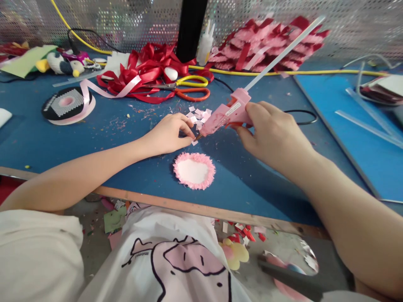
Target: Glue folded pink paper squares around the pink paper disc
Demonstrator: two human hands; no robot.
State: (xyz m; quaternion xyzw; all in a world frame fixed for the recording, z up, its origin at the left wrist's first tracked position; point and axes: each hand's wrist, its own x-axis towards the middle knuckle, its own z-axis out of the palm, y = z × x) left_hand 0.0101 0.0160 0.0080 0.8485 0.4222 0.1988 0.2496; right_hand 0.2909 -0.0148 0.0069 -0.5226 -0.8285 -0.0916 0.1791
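Observation:
My right hand [273, 131] is wrapped round a pink hot glue gun [227, 112], from whose back a long clear glue stick [285, 54] juts up to the right. The gun's nozzle points down-left at a small pale pink ribbon piece [194, 142]. Thumb and fingers of my left hand [172, 133] pinch together at this piece, right beside the nozzle. Several more cut ribbon squares [199, 115] lie loose just behind. Nearer the table edge lies a round patch [193, 170] with a white middle and a fluffy pink rim, touched by neither hand.
A ribbon spool [67, 105] sits at left. Red ribbon [151, 63] is heaped at the back beside scissors with yellow and orange handles [192, 88]. Behind are a small bottle [205, 44] and stacked pink-red fluffy pieces [252, 44]. Glue sticks [368, 126] rest on a blue board [343, 105] at right.

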